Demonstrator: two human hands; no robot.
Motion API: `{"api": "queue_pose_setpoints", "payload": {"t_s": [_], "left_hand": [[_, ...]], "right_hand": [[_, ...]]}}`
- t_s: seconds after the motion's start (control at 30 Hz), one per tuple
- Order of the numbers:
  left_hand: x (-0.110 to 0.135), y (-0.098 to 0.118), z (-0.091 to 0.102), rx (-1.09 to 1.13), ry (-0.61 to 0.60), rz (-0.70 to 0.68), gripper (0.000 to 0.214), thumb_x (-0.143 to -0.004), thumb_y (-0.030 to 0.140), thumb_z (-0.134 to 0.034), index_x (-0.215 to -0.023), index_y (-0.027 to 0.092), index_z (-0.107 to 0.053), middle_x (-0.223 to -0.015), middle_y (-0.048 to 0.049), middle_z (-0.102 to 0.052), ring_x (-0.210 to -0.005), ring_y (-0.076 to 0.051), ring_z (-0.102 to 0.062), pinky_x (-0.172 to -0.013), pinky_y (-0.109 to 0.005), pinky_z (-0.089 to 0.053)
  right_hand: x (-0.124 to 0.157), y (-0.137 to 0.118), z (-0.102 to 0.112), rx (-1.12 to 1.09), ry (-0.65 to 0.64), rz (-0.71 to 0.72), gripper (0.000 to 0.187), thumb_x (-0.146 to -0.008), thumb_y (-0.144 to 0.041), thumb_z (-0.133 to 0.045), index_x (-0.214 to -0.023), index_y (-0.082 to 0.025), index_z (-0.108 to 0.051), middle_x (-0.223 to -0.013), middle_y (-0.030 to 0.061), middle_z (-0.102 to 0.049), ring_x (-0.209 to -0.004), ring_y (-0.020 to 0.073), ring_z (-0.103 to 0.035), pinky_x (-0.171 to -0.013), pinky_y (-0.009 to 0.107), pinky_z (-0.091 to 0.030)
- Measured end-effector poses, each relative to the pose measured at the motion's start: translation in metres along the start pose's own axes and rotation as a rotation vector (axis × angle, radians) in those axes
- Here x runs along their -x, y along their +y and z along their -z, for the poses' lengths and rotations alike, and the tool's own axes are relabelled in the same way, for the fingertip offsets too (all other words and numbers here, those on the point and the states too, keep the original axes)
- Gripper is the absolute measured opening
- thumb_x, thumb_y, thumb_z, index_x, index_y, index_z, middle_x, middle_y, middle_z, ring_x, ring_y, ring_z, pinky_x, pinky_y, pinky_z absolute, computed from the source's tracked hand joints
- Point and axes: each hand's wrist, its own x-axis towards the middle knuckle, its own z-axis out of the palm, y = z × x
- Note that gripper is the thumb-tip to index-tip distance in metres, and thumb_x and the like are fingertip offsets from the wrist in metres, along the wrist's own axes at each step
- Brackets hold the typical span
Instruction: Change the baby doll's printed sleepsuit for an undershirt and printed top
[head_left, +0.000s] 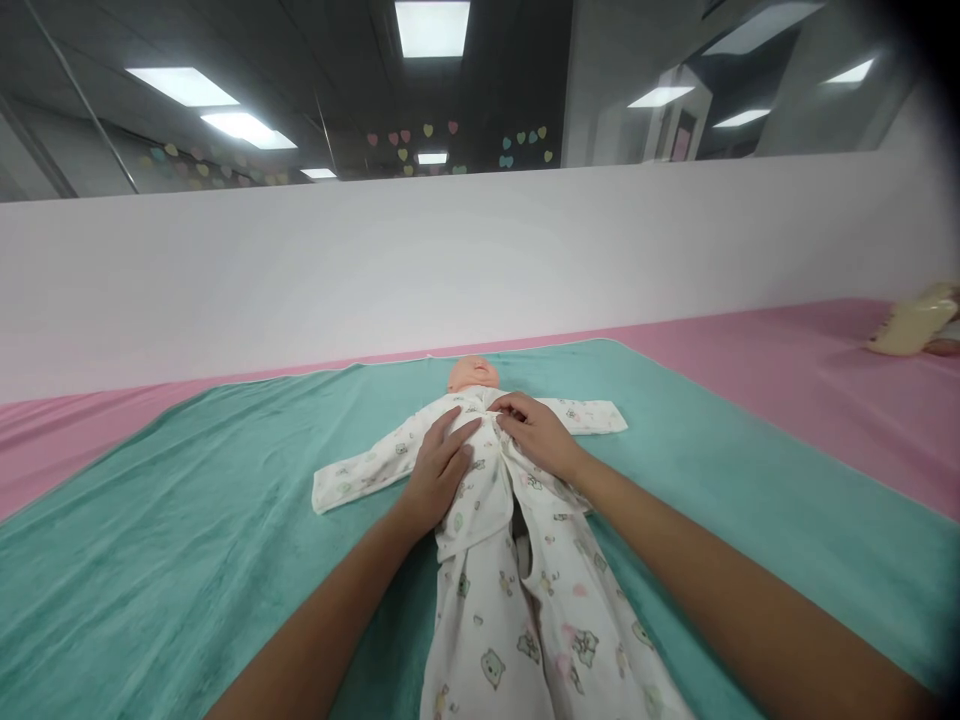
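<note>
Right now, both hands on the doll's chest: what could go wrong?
1. The white bear-printed cotton romper gapes open below the chest. The left hand lies flat on one flap, and if it lifts, the overlap may slip apart.
2. The right hand has its fingers curled at the flap edge near the pale plastic baby doll. A tug could bunch cloth against the chin.
3. The soft teal fleece blanket lies loose on the pink sheet. Pulling might wrinkle it.

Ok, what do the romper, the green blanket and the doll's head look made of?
Romper: thin soft fabric, probably cotton knit, matte; it creases and folds limply. Green blanket: plush, likely fleece; brushed streaks with a faint sheen. Doll's head: smooth moulded plastic or vinyl, judging by its even, slightly glossy surface.
</note>
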Motion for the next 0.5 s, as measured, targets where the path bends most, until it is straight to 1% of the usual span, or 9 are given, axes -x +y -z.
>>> {"api": "queue_pose_setpoints", "payload": {"t_s": [0.13, 0.23, 0.4, 0.5], "left_hand": [[0.0006, -0.0015, -0.0004, -0.011, -0.002, -0.019, 0.04, -0.094, 0.038, -0.03, -0.131, 0.032, -0.043, -0.146, 0.0001, -0.019, -0.133, -0.019, -0.022, -0.111, -0.036, -0.023], [0.0003, -0.0027, -0.0003, -0.015, 0.002, -0.018, 0.04, -0.094, 0.039, -0.03, -0.131, 0.031, -0.044, -0.146, -0.0008, -0.02, -0.133, -0.02, -0.023, -0.111, -0.037, -0.024], [0.0002, -0.0022, 0.0004, -0.024, 0.001, -0.017, 0.04, -0.094, 0.039, -0.031, -0.131, 0.032, -0.043, -0.146, 0.0002, -0.02, -0.133, -0.02, -0.023, -0.111, -0.036, -0.024], [0.0007, -0.0014, 0.0007, -0.01, -0.008, -0.001, 0.039, -0.094, 0.039, -0.031, -0.131, 0.034, -0.043, -0.146, 0.0016, -0.019, -0.134, -0.019, -0.021, -0.111, -0.036, -0.023]], "right_hand": [[0.0019, 0.002, -0.0019, -0.023, 0.028, -0.011, 0.014, -0.079, -0.024, -0.044, -0.086, -0.022, -0.057, -0.075, -0.0028, -0.052, -0.068, 0.0126, -0.048, -0.065, 0.026, -0.037], [0.002, 0.0048, -0.0031, -0.044, 0.023, -0.009, 0.013, -0.079, -0.024, -0.045, -0.085, -0.022, -0.056, -0.074, -0.003, -0.052, -0.067, 0.0124, -0.047, -0.064, 0.026, -0.037], [0.0014, 0.005, -0.0027, -0.05, 0.006, 0.029, 0.025, -0.081, -0.023, -0.044, -0.1, -0.026, -0.06, -0.084, -0.0014, -0.052, -0.074, 0.0126, -0.049, -0.071, 0.027, -0.039], [0.0019, 0.0023, -0.0011, -0.044, -0.025, 0.048, 0.029, -0.083, -0.024, -0.042, -0.104, -0.028, -0.062, -0.088, -0.0002, -0.052, -0.079, 0.0131, -0.05, -0.075, 0.028, -0.039]]}}
